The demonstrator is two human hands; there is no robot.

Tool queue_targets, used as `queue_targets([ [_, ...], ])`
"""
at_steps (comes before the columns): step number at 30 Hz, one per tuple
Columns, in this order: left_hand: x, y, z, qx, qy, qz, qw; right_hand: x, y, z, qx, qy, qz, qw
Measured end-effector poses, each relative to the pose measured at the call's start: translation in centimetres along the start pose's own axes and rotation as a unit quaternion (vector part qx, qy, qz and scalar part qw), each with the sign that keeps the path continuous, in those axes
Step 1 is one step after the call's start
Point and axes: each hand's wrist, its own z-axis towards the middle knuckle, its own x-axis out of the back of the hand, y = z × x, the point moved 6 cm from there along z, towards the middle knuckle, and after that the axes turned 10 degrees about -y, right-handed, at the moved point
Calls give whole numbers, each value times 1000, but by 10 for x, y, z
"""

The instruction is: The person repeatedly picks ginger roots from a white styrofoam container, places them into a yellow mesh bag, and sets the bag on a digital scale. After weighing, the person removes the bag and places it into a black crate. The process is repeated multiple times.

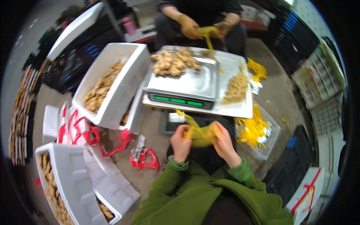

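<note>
Between my two hands a yellow mesh bag (pixel 202 137) is stretched above my lap. My left hand (pixel 180 143) pinches its left end, and my right hand (pixel 225 143) grips the right end; the mesh is partly blurred. Just beyond them stands a digital scale (pixel 182 84) with green displays facing me. Several pieces of ginger root (pixel 174 62) lie heaped on the far left of its metal pan. To the right of the scale, a netted bundle of ginger (pixel 236 88) rests on the white foam board (pixel 225 109).
Left of the scale, a tilted foam box (pixel 112 95) holds ginger. Another foam box of ginger (pixel 70 174) stands lower left, near torn red tape (pixel 144 159). A plastic basket (pixel 267 149) at right contains yellow mesh bags (pixel 254 126). Opposite, a person's gloved hands (pixel 189 26) hold yellow mesh.
</note>
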Motion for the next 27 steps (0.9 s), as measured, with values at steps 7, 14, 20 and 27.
queue_targets([
  [7,-16,65,19,-163,-1,-23,986,16,-19,16,103,44,-453,885],
  [14,-44,26,-3,-15,-111,22,993,75,-8,24,-11,18,-19,1000],
  [20,-53,-9,18,-35,-42,-275,960,63,-2,1,66,2,-448,892],
  [27,-81,-6,-29,24,-243,-304,921,75,-20,23,-21,32,-282,959],
])
